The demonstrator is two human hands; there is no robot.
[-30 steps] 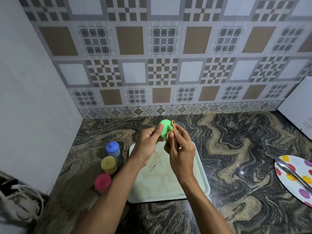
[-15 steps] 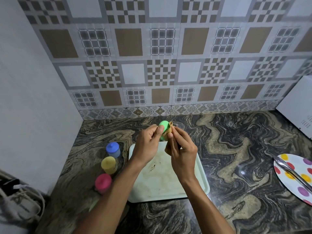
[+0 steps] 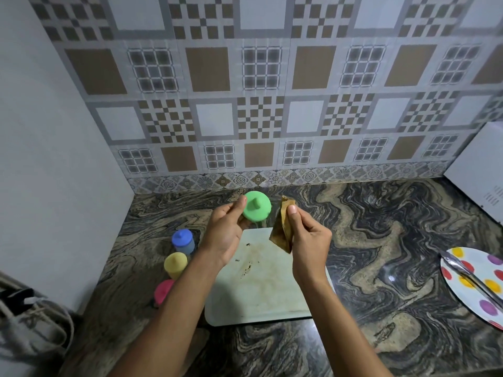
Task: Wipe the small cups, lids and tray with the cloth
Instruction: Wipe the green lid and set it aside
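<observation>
Above the far edge of the tray, the cloth has come away from the green lidded cup; half a second ago the two were pressed together. Left hand grips the cup, lid toward camera. Right hand pinches the folded cloth, just beside, not touching. Judgement: wipe of this piece likely finished. Blue, yellow and pink cups stand left of the tray; pink partly hidden by the forearm. Tray stains visible.

This was a home kitchen: a marbled stone counter met a patterned tile backsplash, with a spotted plate at the counter's right edge.
</observation>
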